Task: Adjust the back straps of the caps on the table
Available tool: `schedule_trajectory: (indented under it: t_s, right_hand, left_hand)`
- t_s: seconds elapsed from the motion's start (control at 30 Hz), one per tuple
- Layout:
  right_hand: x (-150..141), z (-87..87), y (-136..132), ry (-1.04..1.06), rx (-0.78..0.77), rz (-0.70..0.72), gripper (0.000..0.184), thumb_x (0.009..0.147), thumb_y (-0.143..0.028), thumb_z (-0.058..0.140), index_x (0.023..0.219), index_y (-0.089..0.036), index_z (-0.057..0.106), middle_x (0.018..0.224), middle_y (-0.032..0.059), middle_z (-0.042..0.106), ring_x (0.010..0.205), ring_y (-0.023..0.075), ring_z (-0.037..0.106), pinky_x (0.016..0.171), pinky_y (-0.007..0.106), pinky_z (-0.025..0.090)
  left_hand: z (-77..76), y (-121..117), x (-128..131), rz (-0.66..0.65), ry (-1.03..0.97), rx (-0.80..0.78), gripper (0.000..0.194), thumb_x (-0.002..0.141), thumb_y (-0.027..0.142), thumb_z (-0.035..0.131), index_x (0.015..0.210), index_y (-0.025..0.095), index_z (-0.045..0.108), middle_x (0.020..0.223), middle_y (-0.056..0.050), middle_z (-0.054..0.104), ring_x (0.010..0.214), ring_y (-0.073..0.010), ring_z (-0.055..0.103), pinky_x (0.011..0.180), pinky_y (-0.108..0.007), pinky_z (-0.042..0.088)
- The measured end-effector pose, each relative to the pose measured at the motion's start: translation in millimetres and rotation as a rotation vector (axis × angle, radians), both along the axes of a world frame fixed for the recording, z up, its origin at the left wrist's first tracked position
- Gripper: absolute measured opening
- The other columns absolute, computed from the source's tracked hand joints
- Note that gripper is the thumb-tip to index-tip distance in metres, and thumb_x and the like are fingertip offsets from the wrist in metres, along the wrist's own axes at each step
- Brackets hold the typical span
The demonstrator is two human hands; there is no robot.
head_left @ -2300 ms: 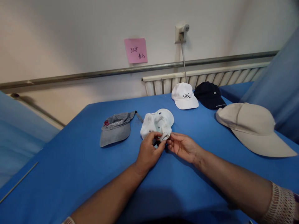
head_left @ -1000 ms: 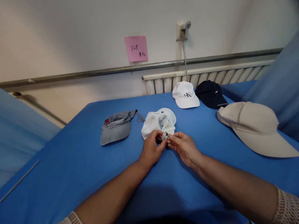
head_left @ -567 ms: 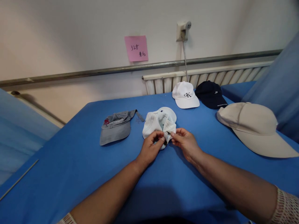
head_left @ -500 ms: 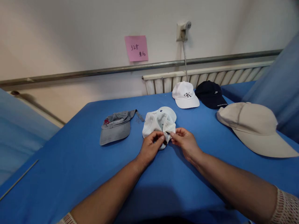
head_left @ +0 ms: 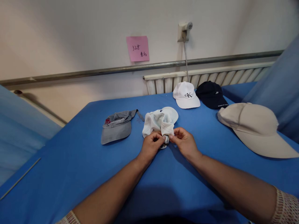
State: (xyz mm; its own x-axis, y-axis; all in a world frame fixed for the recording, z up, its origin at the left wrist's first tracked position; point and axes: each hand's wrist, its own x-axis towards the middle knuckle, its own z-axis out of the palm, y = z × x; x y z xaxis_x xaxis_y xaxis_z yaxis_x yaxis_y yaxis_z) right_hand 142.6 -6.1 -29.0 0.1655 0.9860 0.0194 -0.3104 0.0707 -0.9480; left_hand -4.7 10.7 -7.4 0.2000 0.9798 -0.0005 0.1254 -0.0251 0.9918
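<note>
A pale, nearly white baseball cap [head_left: 154, 120] lies on the blue sheet, its back towards me and its brim pointing away to the right. At its rear hangs the adjusting strap [head_left: 166, 140] with a small metal buckle. My left hand [head_left: 150, 146] pinches the strap from the left, thumb against forefinger. From the right, my right hand [head_left: 184, 141] pinches the cap's rear edge beside the buckle. The fingertips partly cover the strap. To the left rests a grey cap [head_left: 118, 127] with a red and white mark, its own strap sticking out.
A white cap [head_left: 186, 95] with black letters and a black cap [head_left: 211, 95] sit at the back. A large beige cap [head_left: 253, 124] lies at the right. Behind the blue-sheeted bed [head_left: 112, 186] are a radiator [head_left: 168, 84], a metal rail [head_left: 93, 73] and a pink note [head_left: 137, 49].
The buckle has turned and sits lower, with a strap end now showing below it. The pale cap's back has folded towards me. Both hands stay on the cap.
</note>
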Motion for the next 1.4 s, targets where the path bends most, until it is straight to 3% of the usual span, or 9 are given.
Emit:
schedule_trajectory:
  t_s: [0.23, 0.43, 0.63, 1.07, 1.23, 1.4]
  right_hand:
    - [0, -2.5, -6, -0.170, 0.044, 0.026, 0.020, 0.072, -0.033, 0.073, 0.083, -0.020, 0.064, 0.070, -0.0025, 0.063, 0.059, 0.0110, 0.053, 0.059, 0.025, 0.041]
    - [1, 1.2, -9, -0.256, 0.057, 0.038, 0.017, 0.074, -0.033, 0.071, 0.082, -0.020, 0.063, 0.066, -0.0033, 0.061, 0.057, 0.0107, 0.050, 0.055, 0.024, 0.038]
    - [3, 3.4, -7, -0.164, 0.050, 0.027, 0.023, 0.070, -0.036, 0.074, 0.081, -0.020, 0.062, 0.068, -0.0021, 0.062, 0.059, 0.0118, 0.053, 0.057, 0.025, 0.040]
    - [3, 2.1, -6, -0.150, 0.049, 0.057, 0.019, 0.070, -0.032, 0.074, 0.077, -0.020, 0.061, 0.063, -0.0046, 0.059, 0.056, 0.0101, 0.050, 0.056, 0.024, 0.038]
    - [2, 8.0, -7, -0.039, 0.019, 0.069, 0.026, 0.065, -0.036, 0.079, 0.076, -0.020, 0.062, 0.068, -0.0020, 0.063, 0.061, 0.0123, 0.055, 0.060, 0.026, 0.043]
    - [3, 17.3, -9, 0.145, -0.064, 0.063, 0.028, 0.062, -0.035, 0.082, 0.074, -0.019, 0.062, 0.069, -0.0020, 0.063, 0.062, 0.0113, 0.055, 0.064, 0.027, 0.045]
  left_hand:
    - [2.7, -4, 2, 0.085, 0.018, -0.007, 0.025, 0.068, 0.034, 0.070, 0.057, 0.015, 0.058, 0.062, 0.001, 0.060, 0.058, -0.0098, 0.050, 0.057, -0.022, 0.039]
    - [2.2, -3, 1, 0.065, -0.030, -0.037, 0.025, 0.068, 0.036, 0.072, 0.062, 0.014, 0.060, 0.065, -0.001, 0.062, 0.061, -0.0110, 0.053, 0.059, -0.023, 0.042]
    - [1.3, -3, -2, -0.017, -0.056, -0.048, 0.018, 0.070, 0.031, 0.071, 0.074, 0.015, 0.063, 0.072, 0.000, 0.062, 0.065, -0.0102, 0.054, 0.063, -0.022, 0.044]
    - [-5.7, -1, -3, 0.001, -0.061, -0.031, 0.027, 0.070, 0.036, 0.076, 0.073, 0.014, 0.061, 0.070, -0.001, 0.063, 0.063, -0.0101, 0.055, 0.060, -0.022, 0.045]
    - [-9.4, 1, -4, 0.019, -0.040, 0.024, 0.029, 0.071, 0.039, 0.075, 0.073, 0.015, 0.059, 0.068, 0.001, 0.062, 0.061, -0.0100, 0.054, 0.058, -0.022, 0.044]
    - [-9.2, 1, -6, 0.020, -0.001, 0.151, 0.023, 0.078, 0.036, 0.069, 0.077, 0.016, 0.060, 0.088, -0.004, 0.067, 0.075, -0.0127, 0.060, 0.070, -0.024, 0.048]
